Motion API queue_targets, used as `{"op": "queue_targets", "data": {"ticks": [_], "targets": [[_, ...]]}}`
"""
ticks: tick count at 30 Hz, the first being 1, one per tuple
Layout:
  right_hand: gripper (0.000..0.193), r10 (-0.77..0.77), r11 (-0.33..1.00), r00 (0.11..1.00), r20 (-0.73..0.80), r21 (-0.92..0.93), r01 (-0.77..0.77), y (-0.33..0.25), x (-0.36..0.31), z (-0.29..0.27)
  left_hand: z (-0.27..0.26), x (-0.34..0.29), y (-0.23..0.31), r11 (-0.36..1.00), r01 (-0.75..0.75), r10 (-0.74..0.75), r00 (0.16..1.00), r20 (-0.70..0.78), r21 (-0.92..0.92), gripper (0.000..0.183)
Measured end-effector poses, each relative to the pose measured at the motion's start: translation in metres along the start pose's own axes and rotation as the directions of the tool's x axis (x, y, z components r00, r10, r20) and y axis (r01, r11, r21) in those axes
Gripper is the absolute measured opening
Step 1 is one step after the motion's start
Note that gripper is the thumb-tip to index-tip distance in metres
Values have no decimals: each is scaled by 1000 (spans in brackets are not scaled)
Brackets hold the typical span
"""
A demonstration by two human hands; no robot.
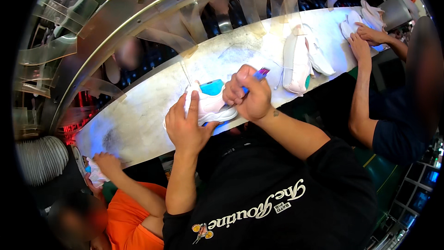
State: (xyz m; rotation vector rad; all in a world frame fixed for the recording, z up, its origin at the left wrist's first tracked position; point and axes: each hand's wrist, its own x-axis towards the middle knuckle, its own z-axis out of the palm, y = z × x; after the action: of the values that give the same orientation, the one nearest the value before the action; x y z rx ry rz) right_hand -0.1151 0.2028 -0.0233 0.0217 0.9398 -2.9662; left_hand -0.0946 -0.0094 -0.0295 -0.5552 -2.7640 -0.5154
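A white and pale pink sneaker [210, 105] with a bright blue lining lies near the table's front edge. My left hand [185, 122] grips its left end, with the thumb along the sole and the fingers over the upper. In my closed right hand [249, 93] is a slim blue-handled tool [262, 73], whose upper end sticks out above the fist. Its working end is hidden by my fingers, which are against the sneaker's right side. I cannot make out whether the tool touches the shoe.
Two more pale sneakers [296, 65] rest on the white worktable [143, 115] to the right. Beyond them a co-worker's hands [363, 41] handle white shoe parts; at the left another person's hand [107, 164] is on a shoe. Clear plastic strips [178, 44] hang along the far edge.
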Motion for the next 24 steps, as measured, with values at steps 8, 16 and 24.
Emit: {"op": "queue_targets", "data": {"ticks": [8,16,24], "targets": [[75,58,-107,964,260,-958,265,-25,-8,7,7,-3,0,999,-37,39,998,-44,28,111],[91,290,-215,945,151,-952,218,-17,3,7,3,2,5,1000,-2,2,1000,-6,-13,109],[42,88,757,988,-124,-637,-147,-34,32,5,-6,7,25,995,-52,45,996,73,86,103]]}}
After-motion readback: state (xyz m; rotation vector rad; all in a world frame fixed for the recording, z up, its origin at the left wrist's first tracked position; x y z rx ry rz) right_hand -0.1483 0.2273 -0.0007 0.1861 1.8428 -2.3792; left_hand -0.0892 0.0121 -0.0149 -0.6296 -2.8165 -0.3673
